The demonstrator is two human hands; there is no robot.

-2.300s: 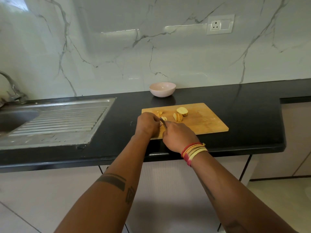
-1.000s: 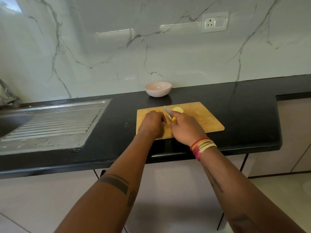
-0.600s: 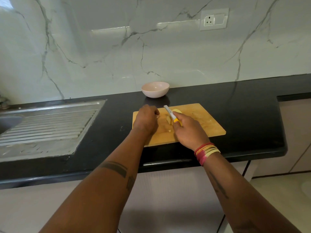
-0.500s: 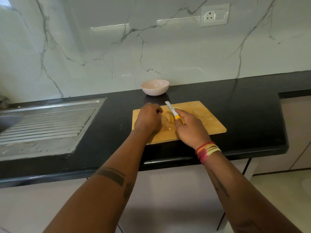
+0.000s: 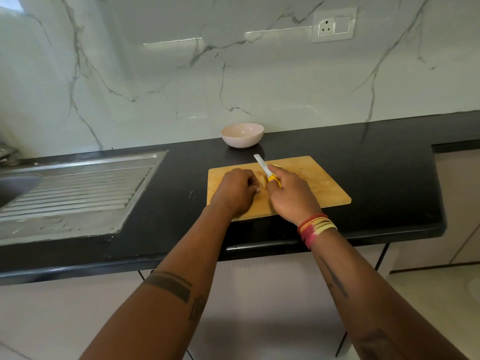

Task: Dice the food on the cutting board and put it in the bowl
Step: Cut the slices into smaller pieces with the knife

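1. The right hand (image 5: 291,196), just right of the frame's centre, is curled round the yellow handle of a small knife (image 5: 265,170), whose pale blade points up and to the left, tilted above the board.
2. The left hand (image 5: 237,189), just beside it on the left, has its fingers curled under over the board; what they hold is hidden, so its grip cannot be told.
3. Between the two hands a pale yellow piece of food (image 5: 262,181) shows on the cutting board (image 5: 319,185); another bit peeks out past the right hand's knuckles.
4. The wooden board lies flat at the centre of the frame on a black counter (image 5: 384,178).
5. A pink bowl (image 5: 242,134) stands above the board, near the marble wall (image 5: 181,87), apart from the board.
6. A steel sink drainboard (image 5: 78,188) fills the left side.
7. A white wall socket (image 5: 333,24) sits at the upper right.
8. Red and yellow bangles (image 5: 315,228) circle the right wrist.
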